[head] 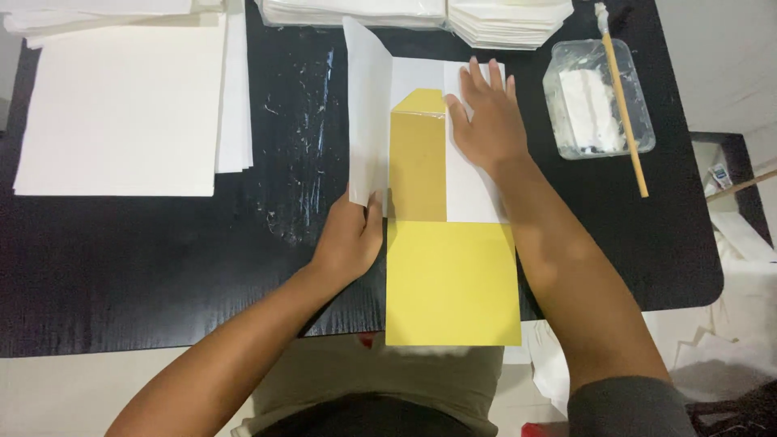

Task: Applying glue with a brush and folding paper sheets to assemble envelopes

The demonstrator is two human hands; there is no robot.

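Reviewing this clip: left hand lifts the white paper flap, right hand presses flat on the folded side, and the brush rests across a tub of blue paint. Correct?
Not quite. The head view shows the tub holds white paste, not blue paint. The rest stands: left hand lifts the white flap, right hand presses flat, brush across the tub.

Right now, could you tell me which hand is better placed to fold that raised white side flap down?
The left hand. It already pinches the lower edge of the upright white flap, while the right hand lies flat on the opposite folded flap, pinning the sheet.
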